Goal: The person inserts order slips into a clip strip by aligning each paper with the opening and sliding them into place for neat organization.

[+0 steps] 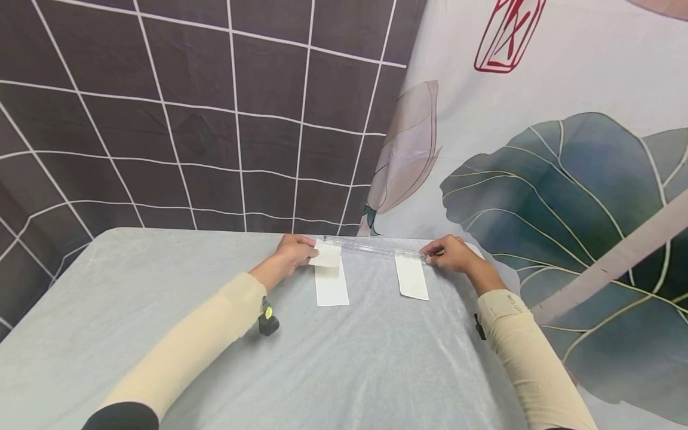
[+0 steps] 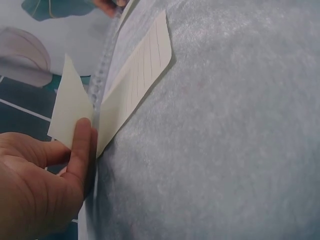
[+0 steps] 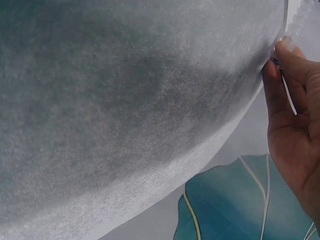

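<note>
A long clear plastic binding strip with a row of small ridges [image 1: 371,246] lies across the far edge of the table. My left hand [image 1: 294,252] is at its left end and pinches a small cream sheet [image 1: 326,254] between thumb and fingers. In the left wrist view this sheet [image 2: 70,112] stands raised beside the strip. Under it, a lined sheet [image 2: 150,60] lies flat on the cloth. My right hand [image 1: 450,253] pinches the strip's right end [image 3: 276,52] between thumb and fingertips. Just left of that hand, another cream sheet [image 1: 412,279] hangs down from the strip.
A pale grey-blue cloth [image 1: 349,358] covers the table, with its far edge right behind the strip. Behind stand a dark curtain with white grid lines [image 1: 204,131] and, to the right, a white curtain with large leaves [image 1: 564,179].
</note>
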`<state>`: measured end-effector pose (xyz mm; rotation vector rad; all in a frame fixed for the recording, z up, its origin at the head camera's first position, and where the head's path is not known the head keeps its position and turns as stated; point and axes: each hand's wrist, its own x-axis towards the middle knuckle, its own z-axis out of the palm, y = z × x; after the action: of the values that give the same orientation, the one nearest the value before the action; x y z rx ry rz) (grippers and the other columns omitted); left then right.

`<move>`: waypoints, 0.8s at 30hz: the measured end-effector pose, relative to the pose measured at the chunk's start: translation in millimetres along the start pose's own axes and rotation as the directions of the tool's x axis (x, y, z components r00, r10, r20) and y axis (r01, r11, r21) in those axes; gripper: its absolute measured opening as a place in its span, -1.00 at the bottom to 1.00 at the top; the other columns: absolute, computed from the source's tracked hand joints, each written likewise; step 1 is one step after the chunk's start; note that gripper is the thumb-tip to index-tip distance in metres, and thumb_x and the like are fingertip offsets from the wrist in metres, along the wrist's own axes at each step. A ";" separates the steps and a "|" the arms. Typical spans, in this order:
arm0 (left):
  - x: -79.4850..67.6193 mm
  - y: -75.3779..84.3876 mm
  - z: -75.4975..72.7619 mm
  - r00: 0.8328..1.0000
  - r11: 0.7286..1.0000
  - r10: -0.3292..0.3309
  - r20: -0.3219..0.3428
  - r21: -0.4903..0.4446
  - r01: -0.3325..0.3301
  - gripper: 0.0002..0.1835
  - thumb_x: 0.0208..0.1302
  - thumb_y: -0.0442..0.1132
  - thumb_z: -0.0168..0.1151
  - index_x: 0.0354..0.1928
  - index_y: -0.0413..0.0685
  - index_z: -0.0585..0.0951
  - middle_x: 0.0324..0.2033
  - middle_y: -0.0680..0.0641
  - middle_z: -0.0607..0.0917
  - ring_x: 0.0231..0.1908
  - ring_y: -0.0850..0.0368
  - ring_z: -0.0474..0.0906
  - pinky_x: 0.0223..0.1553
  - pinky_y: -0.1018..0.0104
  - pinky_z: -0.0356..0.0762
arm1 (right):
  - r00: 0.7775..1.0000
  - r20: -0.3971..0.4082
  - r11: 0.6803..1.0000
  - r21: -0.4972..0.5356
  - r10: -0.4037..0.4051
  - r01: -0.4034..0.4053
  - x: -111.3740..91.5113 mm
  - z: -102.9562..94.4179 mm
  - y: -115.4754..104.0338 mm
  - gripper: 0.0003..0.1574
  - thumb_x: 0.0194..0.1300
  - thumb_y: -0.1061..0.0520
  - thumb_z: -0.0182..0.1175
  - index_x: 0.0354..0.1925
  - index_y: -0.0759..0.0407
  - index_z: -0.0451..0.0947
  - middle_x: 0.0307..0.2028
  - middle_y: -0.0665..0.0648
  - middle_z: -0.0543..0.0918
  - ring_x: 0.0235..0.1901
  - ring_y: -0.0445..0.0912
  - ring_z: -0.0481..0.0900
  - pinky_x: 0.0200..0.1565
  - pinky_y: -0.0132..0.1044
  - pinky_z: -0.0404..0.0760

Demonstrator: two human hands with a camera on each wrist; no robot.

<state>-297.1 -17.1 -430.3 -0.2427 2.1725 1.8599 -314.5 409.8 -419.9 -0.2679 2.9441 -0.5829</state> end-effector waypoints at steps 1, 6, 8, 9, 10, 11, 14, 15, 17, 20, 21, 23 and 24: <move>0.1 0.1 0.7 1.000 1.000 0.002 0.003 0.000 -0.002 -0.58 0.42 -0.54 0.34 0.29 -0.47 0.67 0.27 -0.43 0.72 -0.11 0.09 0.70 -0.07 0.43 0.77 | 1.000 0.000 1.000 -0.001 0.000 0.000 0.1 0.1 0.1 -0.71 0.44 0.27 0.47 0.09 0.18 0.89 0.08 0.30 0.90 -0.02 0.07 0.80 -0.02 -0.11 0.75; 0.4 0.8 4.8 1.000 1.000 -0.004 0.010 -0.001 0.004 -0.58 0.42 -0.53 0.34 0.30 -0.45 0.67 0.24 -0.40 0.73 -0.10 0.09 0.70 0.04 0.36 0.82 | 1.000 0.000 1.000 0.000 0.000 0.000 0.0 0.0 -0.2 -0.72 0.44 0.27 0.47 0.09 0.18 0.89 0.07 0.30 0.91 -0.04 0.06 0.79 -0.04 -0.14 0.72; 0.6 0.6 6.9 1.000 1.000 -0.007 0.017 -0.014 0.008 -0.57 0.43 -0.54 0.33 0.30 -0.46 0.66 0.27 -0.42 0.72 -0.01 0.01 0.74 0.19 0.26 0.85 | 1.000 0.001 1.000 0.000 -0.001 0.001 0.1 0.1 -0.5 -0.71 0.44 0.27 0.47 0.09 0.18 0.89 0.07 0.30 0.91 -0.05 0.05 0.78 -0.04 -0.15 0.71; 0.8 0.3 8.0 1.000 1.000 -0.008 0.023 -0.025 0.009 -0.57 0.43 -0.54 0.32 0.31 -0.47 0.65 0.29 -0.43 0.70 0.05 -0.04 0.76 0.27 0.20 0.85 | 1.000 0.000 1.000 0.000 -0.002 0.002 0.1 0.0 -0.7 -0.71 0.44 0.27 0.47 0.09 0.18 0.89 0.07 0.30 0.91 -0.05 0.05 0.78 -0.04 -0.16 0.71; 1.0 0.0 9.1 1.000 0.999 -0.008 0.027 -0.032 0.009 -0.57 0.44 -0.55 0.32 0.31 -0.48 0.64 0.31 -0.45 0.69 0.11 -0.10 0.77 0.33 0.15 0.83 | 1.000 0.000 1.000 -0.001 -0.003 0.003 0.2 0.0 -0.8 -0.71 0.44 0.27 0.47 0.09 0.18 0.89 0.07 0.30 0.91 -0.05 0.05 0.78 -0.05 -0.16 0.71; 1.3 -0.4 10.1 0.999 0.999 -0.008 0.031 -0.043 0.010 -0.57 0.44 -0.56 0.31 0.32 -0.49 0.63 0.33 -0.47 0.68 0.17 -0.16 0.77 0.38 0.10 0.82 | 1.000 -0.001 1.000 -0.001 -0.004 0.004 0.3 -0.1 -0.9 -0.71 0.44 0.27 0.47 0.09 0.18 0.89 0.07 0.30 0.91 -0.05 0.05 0.78 -0.05 -0.17 0.70; 1.5 -1.1 13.2 0.999 0.998 -0.004 0.039 -0.059 0.006 -0.56 0.44 -0.58 0.29 0.33 -0.53 0.61 0.36 -0.51 0.66 0.30 -0.28 0.75 0.44 0.02 0.78 | 1.000 -0.002 1.000 -0.003 -0.009 0.009 0.5 -0.2 -0.8 -0.71 0.44 0.28 0.46 0.09 0.18 0.89 0.07 0.30 0.91 -0.05 0.05 0.78 -0.06 -0.18 0.69; 1.1 -0.9 14.0 0.999 0.998 -0.003 0.042 -0.058 0.006 -0.56 0.44 -0.58 0.28 0.33 -0.53 0.60 0.36 -0.52 0.65 0.32 -0.30 0.74 0.45 0.01 0.77 | 1.000 -0.002 1.000 -0.004 -0.010 0.010 0.5 -0.2 -0.7 -0.71 0.44 0.28 0.46 0.09 0.19 0.89 0.07 0.30 0.91 -0.05 0.05 0.78 -0.06 -0.19 0.68; 0.0 -0.1 15.5 0.999 0.999 -0.003 0.046 -0.046 0.005 -0.55 0.45 -0.58 0.28 0.34 -0.53 0.60 0.36 -0.51 0.65 0.32 -0.30 0.74 0.46 0.00 0.76 | 1.000 -0.002 1.000 -0.005 -0.011 0.011 0.4 -0.1 -0.5 -0.71 0.43 0.28 0.46 0.09 0.19 0.89 0.07 0.30 0.91 -0.05 0.05 0.78 -0.07 -0.21 0.68; -2.3 1.3 17.8 0.999 1.000 -0.001 0.053 -0.026 0.003 -0.55 0.46 -0.57 0.27 0.35 -0.53 0.60 0.36 -0.51 0.66 0.27 -0.25 0.75 0.48 -0.02 0.74 | 1.000 -0.002 1.000 -0.003 -0.009 0.009 0.3 -0.2 0.0 -0.71 0.43 0.29 0.46 0.08 0.19 0.89 0.06 0.30 0.91 -0.06 0.04 0.78 -0.09 -0.24 0.66; -2.9 1.9 18.6 0.998 1.000 -0.001 0.055 -0.027 0.002 -0.54 0.45 -0.57 0.27 0.35 -0.53 0.60 0.35 -0.52 0.66 0.23 -0.22 0.75 0.48 -0.02 0.74 | 1.000 0.000 1.000 -0.001 -0.009 0.009 0.2 -0.3 0.0 -0.71 0.43 0.29 0.46 0.08 0.20 0.89 0.05 0.30 0.91 -0.07 0.03 0.77 -0.10 -0.25 0.66; -3.6 2.4 20.4 0.998 0.999 0.002 0.058 -0.034 0.000 -0.54 0.44 -0.58 0.27 0.35 -0.53 0.60 0.33 -0.51 0.66 0.14 -0.14 0.74 0.46 -0.01 0.76 | 1.000 0.001 1.000 0.003 -0.008 0.008 0.1 -0.3 0.1 -0.71 0.43 0.29 0.46 0.08 0.20 0.89 0.05 0.29 0.91 -0.09 0.02 0.76 -0.11 -0.27 0.65; -3.7 2.4 21.5 0.998 0.999 0.005 0.057 -0.040 -0.003 -0.53 0.43 -0.58 0.28 0.35 -0.53 0.61 0.32 -0.51 0.67 0.08 -0.10 0.73 0.43 0.02 0.78 | 1.000 0.001 1.000 0.004 -0.007 0.007 0.1 -0.3 0.2 -0.71 0.43 0.29 0.46 0.08 0.20 0.89 0.04 0.29 0.91 -0.10 0.01 0.75 -0.12 -0.27 0.64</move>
<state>-292.2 4.3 -429.8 -0.1910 2.1019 1.8899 -314.6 410.1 -419.7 -0.2784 2.9414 -0.5893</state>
